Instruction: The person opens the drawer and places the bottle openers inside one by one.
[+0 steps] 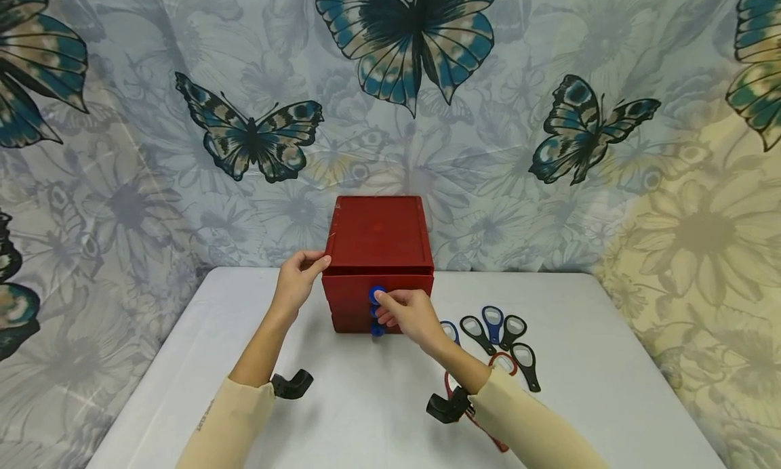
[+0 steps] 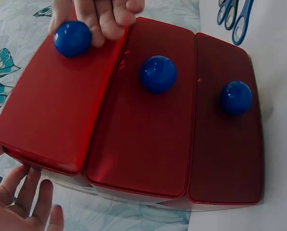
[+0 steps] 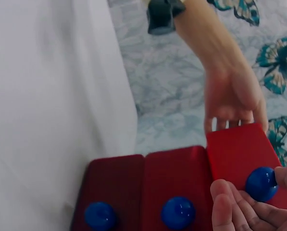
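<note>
A red box with three stacked drawers (image 1: pixel 381 232) stands on the white table, each drawer front bearing a round blue knob. My right hand (image 1: pixel 411 313) pinches the top drawer's knob (image 2: pixel 72 38) between thumb and fingers. The top drawer front (image 2: pixel 52 106) juts a little beyond the middle drawer (image 2: pixel 143 130) and the bottom drawer (image 2: pixel 225 149). At the box's upper left front corner, my left hand (image 1: pixel 299 282) touches its side with extended fingers, the thumb along the top edge. The middle knob (image 3: pixel 178 212) and bottom knob (image 3: pixel 100 215) are untouched.
Several scissors with black, blue and red handles lie right of the box, among them black-handled scissors (image 1: pixel 526 364); my right forearm partly covers the group. A butterfly-print cloth (image 1: pixel 476 205) hangs behind the white table (image 1: pixel 366 415).
</note>
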The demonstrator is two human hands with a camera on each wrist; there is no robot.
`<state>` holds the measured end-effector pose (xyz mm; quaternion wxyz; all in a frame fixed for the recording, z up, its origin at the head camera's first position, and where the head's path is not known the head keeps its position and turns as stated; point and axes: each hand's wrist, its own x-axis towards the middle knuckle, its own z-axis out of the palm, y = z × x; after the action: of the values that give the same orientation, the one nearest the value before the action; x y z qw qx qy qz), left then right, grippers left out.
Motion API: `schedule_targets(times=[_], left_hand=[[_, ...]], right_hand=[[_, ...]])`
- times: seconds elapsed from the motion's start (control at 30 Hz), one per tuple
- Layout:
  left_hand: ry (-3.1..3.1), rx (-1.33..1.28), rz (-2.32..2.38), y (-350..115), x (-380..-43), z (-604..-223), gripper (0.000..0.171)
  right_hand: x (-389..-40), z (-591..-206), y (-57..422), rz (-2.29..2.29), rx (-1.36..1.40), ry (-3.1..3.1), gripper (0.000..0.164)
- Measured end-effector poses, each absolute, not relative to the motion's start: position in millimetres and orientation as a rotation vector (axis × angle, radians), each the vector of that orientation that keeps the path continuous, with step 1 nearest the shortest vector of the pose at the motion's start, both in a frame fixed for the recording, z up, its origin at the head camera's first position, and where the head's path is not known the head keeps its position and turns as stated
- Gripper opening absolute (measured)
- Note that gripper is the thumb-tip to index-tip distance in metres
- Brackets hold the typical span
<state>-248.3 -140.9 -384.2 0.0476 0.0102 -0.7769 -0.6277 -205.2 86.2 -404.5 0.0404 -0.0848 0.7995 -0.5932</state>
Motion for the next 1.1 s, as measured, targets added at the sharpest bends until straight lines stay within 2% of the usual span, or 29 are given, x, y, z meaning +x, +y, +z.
schedule_targets(times=[0.77,1.1], left_hand=[[-2.291,0.009,-1.875,-139,-246,-388,0.036],[-2.159,-0.126,-1.803,-136,-247,-395,0.025]], right_hand=[[-132,-411,90,-1.827,-0.421,2.463,0.03],[-118,-413,91,-1.85,-0.395,2.449,0.028]])
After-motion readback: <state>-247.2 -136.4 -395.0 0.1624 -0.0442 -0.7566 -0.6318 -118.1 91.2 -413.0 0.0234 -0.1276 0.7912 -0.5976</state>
